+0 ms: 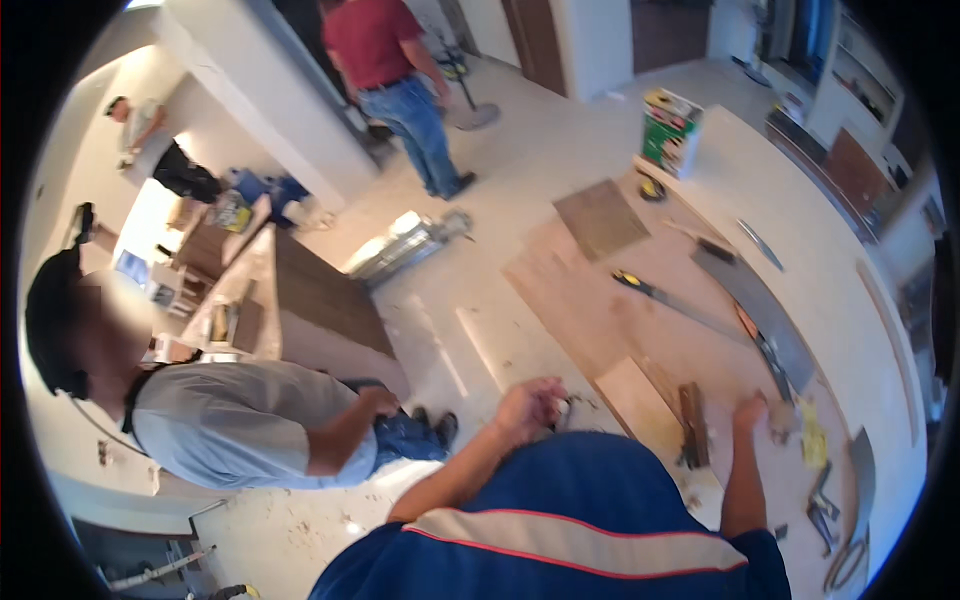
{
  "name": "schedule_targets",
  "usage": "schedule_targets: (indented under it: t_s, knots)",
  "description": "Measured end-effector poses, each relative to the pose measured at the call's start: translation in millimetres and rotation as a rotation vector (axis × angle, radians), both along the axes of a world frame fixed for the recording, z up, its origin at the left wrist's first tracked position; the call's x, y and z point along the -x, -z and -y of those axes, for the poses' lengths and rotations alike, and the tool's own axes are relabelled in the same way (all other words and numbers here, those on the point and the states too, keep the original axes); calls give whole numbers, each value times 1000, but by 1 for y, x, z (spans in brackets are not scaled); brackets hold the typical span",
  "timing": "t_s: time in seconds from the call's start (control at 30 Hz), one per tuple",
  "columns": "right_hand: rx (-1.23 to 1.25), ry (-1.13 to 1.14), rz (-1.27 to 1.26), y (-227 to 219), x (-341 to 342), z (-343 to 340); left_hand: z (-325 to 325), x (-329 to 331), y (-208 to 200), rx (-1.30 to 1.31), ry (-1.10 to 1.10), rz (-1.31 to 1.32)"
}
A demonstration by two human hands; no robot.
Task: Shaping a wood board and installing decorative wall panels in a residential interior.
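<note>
Blue shirt (575, 495) with a pale, red-edged stripe fills the near foreground, short of the near edge of the surface (625, 320).

Left hand (532, 408): outside the surface's left edge, above the floor (440, 300). Fingers bent; small object (564, 411) at their tips, too blurred to identify. Whether they pinch it, cannot tell.

Right hand (750, 412): low over the right part of the surface, nearest a crumpled item (783, 421). Finger state cannot be told; contact unclear.

Between hands, toward the left edge: pale board (638, 402), brown-handled tool (692, 420). Handsaw (690, 305) lies mid-surface, handle toward the far left; green-and-white can (670, 135) stands at the far end. Shears (848, 565) lie by the near right corner.

Risks, judged: a loose fingertip hold could drop the small object to the floor. A sideways swing of the left arm might meet the grey-shirted co-worker (240, 420). Reaching far with the right hand without looking could bring skin against the saw's blade.
</note>
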State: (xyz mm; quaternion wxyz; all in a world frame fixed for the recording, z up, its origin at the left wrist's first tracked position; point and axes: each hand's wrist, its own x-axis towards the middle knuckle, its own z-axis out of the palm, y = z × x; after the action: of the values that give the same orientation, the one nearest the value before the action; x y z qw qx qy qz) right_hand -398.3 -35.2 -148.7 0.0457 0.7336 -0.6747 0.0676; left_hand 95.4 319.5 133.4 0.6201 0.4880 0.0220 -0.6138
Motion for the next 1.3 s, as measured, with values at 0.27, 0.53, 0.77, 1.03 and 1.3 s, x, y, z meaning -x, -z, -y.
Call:
schedule_targets:
  t_s: [0.27,0.53,0.77,1.03,1.3]
  knots:
    - [158,214,234,-72,-6,-29,14,9,0,-106,29,-27]
    - [-29,116,1537,-218,-124,-122,43,42,-4,75,374,416]
    - [-1001,126,2202,-277,-234,-200,87,80,-34,803,590,1163]
    - [-1136,248,2108,-286,-235,-206,92,74,-24,733,314,1115]
    - [-176,-58,702,-240,-160,-186,69,54,13,79,342,712]
